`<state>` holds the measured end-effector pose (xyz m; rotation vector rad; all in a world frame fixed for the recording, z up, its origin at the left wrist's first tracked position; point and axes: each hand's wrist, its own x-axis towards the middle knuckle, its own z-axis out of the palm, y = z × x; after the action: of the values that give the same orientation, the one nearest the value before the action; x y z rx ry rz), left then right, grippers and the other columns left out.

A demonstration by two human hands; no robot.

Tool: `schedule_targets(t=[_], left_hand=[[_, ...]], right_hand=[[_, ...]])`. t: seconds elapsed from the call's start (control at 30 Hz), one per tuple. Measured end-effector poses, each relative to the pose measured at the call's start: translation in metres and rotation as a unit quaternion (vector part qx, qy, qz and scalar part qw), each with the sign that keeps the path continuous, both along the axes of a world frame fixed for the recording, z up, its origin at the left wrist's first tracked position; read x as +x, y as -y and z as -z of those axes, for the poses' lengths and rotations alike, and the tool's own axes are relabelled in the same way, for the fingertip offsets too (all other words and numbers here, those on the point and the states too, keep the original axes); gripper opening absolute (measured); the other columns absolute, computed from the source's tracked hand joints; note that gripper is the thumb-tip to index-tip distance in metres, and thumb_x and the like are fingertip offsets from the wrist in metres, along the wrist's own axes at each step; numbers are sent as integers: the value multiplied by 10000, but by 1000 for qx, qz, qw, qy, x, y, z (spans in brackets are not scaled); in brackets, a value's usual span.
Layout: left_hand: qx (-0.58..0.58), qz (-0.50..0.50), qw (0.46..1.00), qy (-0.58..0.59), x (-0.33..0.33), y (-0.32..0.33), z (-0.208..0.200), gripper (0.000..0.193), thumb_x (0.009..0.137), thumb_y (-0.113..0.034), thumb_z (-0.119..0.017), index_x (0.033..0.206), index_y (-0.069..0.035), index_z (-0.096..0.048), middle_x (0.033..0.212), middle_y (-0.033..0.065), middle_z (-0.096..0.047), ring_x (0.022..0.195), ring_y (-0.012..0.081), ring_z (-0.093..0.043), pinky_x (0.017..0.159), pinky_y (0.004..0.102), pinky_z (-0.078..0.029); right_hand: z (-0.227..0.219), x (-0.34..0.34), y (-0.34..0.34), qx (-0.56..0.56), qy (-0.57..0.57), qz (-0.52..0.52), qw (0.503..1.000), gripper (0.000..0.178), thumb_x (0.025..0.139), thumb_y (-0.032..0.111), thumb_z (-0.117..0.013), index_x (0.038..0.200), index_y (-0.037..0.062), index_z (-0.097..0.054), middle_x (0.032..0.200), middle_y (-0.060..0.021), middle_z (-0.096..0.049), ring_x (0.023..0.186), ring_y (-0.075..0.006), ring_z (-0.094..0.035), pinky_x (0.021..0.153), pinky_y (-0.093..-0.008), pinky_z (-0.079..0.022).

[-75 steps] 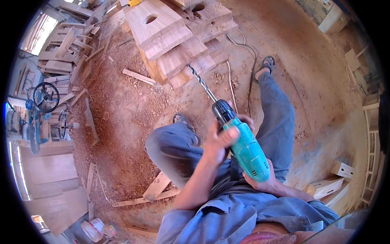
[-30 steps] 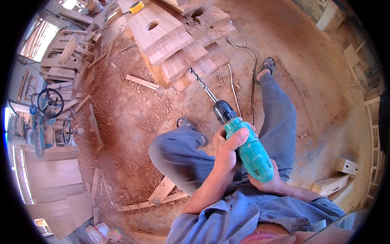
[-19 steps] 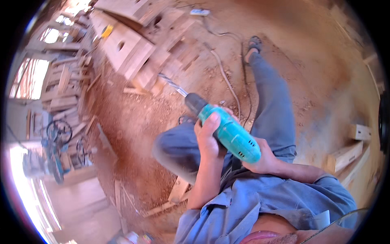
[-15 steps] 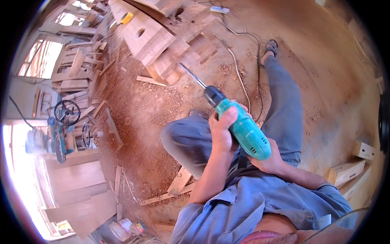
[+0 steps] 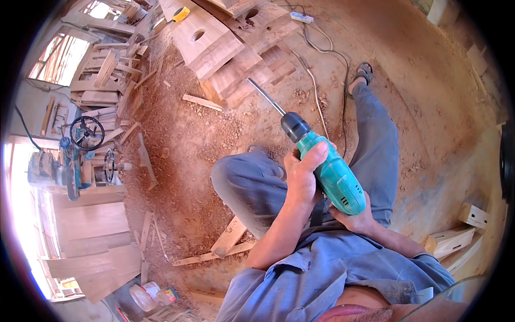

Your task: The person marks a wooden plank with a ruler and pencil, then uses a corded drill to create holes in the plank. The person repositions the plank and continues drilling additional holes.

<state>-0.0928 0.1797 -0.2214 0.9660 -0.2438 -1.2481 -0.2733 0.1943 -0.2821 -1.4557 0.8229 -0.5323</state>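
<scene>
A teal power drill (image 5: 339,181) is held up over my lap, its black chuck (image 5: 295,126) and long steel bit (image 5: 266,97) pointing away and to the left. My left hand (image 5: 303,174) wraps round the front of the drill's body, thumb on top. Behind the drill's rear end is my right hand (image 5: 358,219), closed about the handle side; most of its fingers are hidden by the body. Beyond the bit tip lie thick pale wooden blocks (image 5: 217,53), one with an oval hole. The bit appears apart from the wood.
A yellow tape measure (image 5: 181,14) rests on the far wood. Cables run from a white power strip (image 5: 302,17) past my stretched leg. Shavings and a loose wood strip (image 5: 203,102) lie on the floor. Left stands a machine with a handwheel (image 5: 87,133); mortised blocks (image 5: 451,241) lie right.
The drill and both hands sit slightly farther right and lower in the picture. The view has shifted too, with the far blocks also displaced right. Both hands keep their hold.
</scene>
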Motion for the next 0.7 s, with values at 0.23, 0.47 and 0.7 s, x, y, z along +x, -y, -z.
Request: schedule_targets(t=[0.23, 0.47, 0.7], left_hand=[[12, -1, 1000, -7, 5, 1, -4, 463, 855, -337, -774, 1064, 46, -621, 906, 169, -687, 783, 282, -710, 699, 423, -617], [-5, 5, 1000, -17, 10, 0, -7, 464, 865, -340, -761, 1073, 46, -608, 930, 179, -685, 773, 286, -709, 684, 434, -621], [-19, 4, 1000, -14, 13, 2, -5, 454, 877, -334, -750, 1079, 41, -595, 945, 183, -682, 796, 286, -711, 684, 444, -624]], right_hand=[[-18, 5, -1, 4, -14, 27, 1000, 302, 805, 8, -788, 1087, 12, -680, 979, -74, -740, 892, -149, -686, 794, -327, -553], [-22, 10, 1, -11, -20, 25, 999, 289, 818, 23, -797, 1081, 13, -679, 976, -74, -738, 891, -147, -684, 793, -323, -553], [-26, 12, 2, -25, -38, 23, 999, 284, 819, 21, -795, 1076, 11, -674, 973, -78, -736, 887, -146, -681, 788, -325, -554]])
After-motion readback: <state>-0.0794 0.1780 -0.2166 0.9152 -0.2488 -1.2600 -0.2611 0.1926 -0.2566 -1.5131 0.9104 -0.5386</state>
